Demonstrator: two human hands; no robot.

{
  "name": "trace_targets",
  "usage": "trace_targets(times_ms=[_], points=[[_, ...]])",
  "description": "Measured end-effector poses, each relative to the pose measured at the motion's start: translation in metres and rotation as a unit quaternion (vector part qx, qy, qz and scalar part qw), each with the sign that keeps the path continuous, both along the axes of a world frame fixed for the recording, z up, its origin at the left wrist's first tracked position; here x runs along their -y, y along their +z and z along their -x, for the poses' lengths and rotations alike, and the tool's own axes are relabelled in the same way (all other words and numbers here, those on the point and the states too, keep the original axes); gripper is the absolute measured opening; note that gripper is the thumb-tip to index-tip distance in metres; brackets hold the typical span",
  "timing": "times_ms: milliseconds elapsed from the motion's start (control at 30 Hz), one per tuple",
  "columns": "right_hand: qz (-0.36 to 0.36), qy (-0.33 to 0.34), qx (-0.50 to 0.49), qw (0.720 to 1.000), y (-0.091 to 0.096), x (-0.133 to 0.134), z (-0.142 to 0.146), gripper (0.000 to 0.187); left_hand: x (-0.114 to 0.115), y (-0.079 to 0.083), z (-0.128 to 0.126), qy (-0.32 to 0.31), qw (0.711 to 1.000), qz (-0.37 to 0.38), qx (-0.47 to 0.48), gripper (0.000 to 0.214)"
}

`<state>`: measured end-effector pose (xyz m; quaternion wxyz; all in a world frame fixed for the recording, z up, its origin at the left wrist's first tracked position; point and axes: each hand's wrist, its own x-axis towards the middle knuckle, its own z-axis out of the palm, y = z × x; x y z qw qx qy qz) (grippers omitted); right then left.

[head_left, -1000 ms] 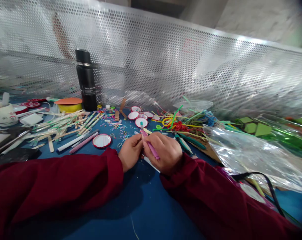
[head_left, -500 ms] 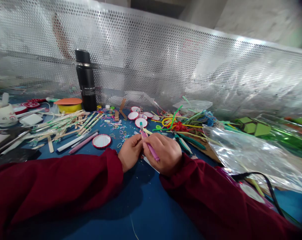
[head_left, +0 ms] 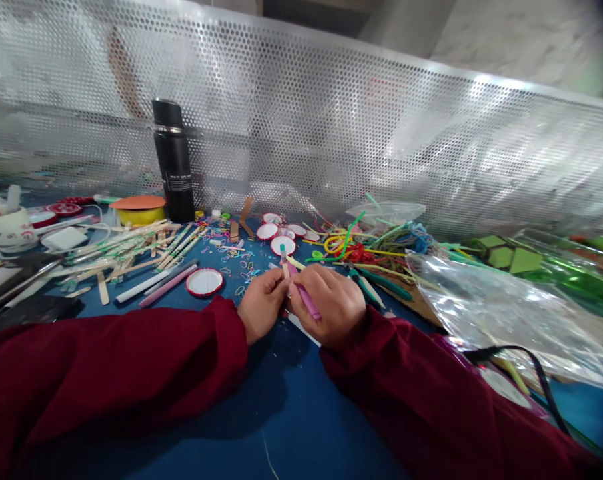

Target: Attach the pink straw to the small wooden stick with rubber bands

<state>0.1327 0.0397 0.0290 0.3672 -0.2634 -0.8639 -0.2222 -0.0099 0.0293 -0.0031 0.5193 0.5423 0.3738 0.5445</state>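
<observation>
Cluttered blue desk, with a black flask upright at 11 o'clock. At centre, the right hand has its grip closed round a pink stick, pen-style, tip toward 11 o'clock. The left hand touches at 9 o'clock, fingers pinched on it, likely steadying.

Blue table strewn with wooden sticks, round lids, pipe cleaners.
</observation>
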Motion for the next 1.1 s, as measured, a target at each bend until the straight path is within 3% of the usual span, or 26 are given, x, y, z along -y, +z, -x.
trace_targets(times_ms=[1100], points=[[0.011,-0.008,0.005,1.0,0.0009,0.0017,0.0014,0.016,-0.001,-0.0024,0.0007,-0.002,1.0,-0.003,0.002,0.025]])
